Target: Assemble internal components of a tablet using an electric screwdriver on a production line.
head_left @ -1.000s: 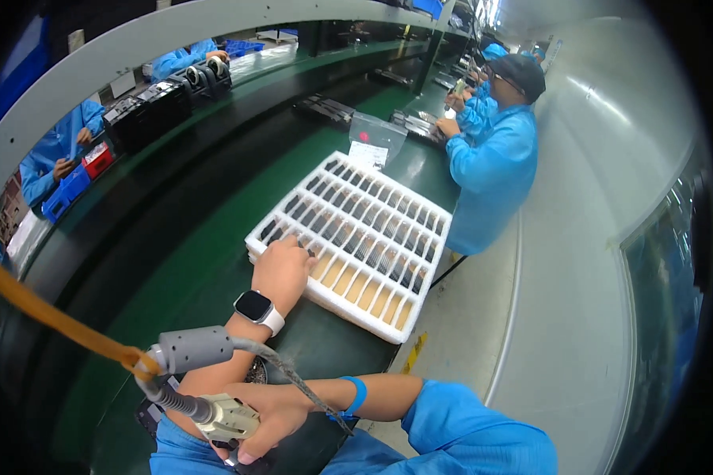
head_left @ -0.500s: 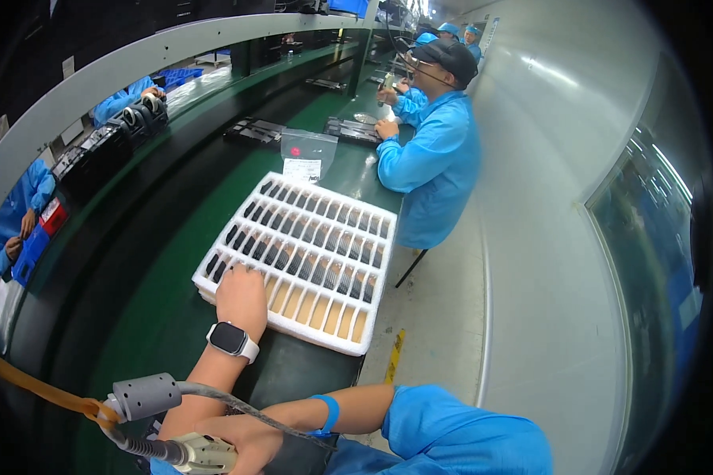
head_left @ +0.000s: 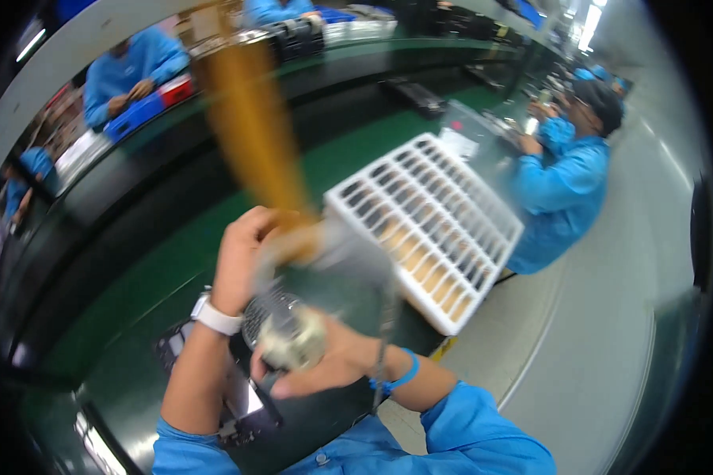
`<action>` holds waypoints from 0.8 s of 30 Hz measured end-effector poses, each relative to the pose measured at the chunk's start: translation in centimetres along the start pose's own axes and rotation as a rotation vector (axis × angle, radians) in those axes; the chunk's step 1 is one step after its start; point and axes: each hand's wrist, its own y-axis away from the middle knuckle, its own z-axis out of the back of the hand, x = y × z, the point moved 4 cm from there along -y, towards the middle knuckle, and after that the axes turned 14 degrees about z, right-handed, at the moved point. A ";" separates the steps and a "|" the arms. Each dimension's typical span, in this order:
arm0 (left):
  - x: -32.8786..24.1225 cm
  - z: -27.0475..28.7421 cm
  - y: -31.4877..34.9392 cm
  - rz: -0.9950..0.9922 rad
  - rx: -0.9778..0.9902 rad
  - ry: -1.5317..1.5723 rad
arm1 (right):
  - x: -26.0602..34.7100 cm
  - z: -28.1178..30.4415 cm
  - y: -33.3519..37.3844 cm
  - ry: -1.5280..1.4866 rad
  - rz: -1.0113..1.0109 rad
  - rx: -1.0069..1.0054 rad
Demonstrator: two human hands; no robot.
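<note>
My right hand (head_left: 333,364) is closed round the cream body of an electric screwdriver (head_left: 293,340), which is blurred and seen from its cable end. A smeared orange strap (head_left: 253,127) and a grey cable run up from it. My left hand (head_left: 242,253), with a white watch at the wrist, is raised beside the strap. Its fingers are curled; their tips and anything between them are hidden. Under the hands lies a dark flat assembly (head_left: 242,396) with a shiny panel. A round, speckled dark thing (head_left: 257,317) shows partly behind the screwdriver.
A white foam tray (head_left: 444,309) with rows of dark parts in slots stands to the right; its near row has several bare slots. Beyond lies a clear plastic bag (head_left: 461,142). A co-worker (head_left: 566,190) in blue sits at the right, others across the green bench (head_left: 135,261).
My left hand has left the tray's near row and come back toward me. The right hand has raised the screwdriver, and its strap swings. My view has turned left, bringing the flat assembly into sight.
</note>
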 end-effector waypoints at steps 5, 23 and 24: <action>5.1 11.4 9.5 0.684 0.037 0.207 | 1.3 0.7 -1.3 0.007 0.083 -0.407; 8.3 10.8 13.6 0.410 -0.030 -0.231 | -1.6 1.7 -1.1 0.176 0.141 -0.486; 8.4 10.9 13.3 0.423 0.004 -0.230 | -1.9 1.9 -1.0 0.174 0.132 -0.483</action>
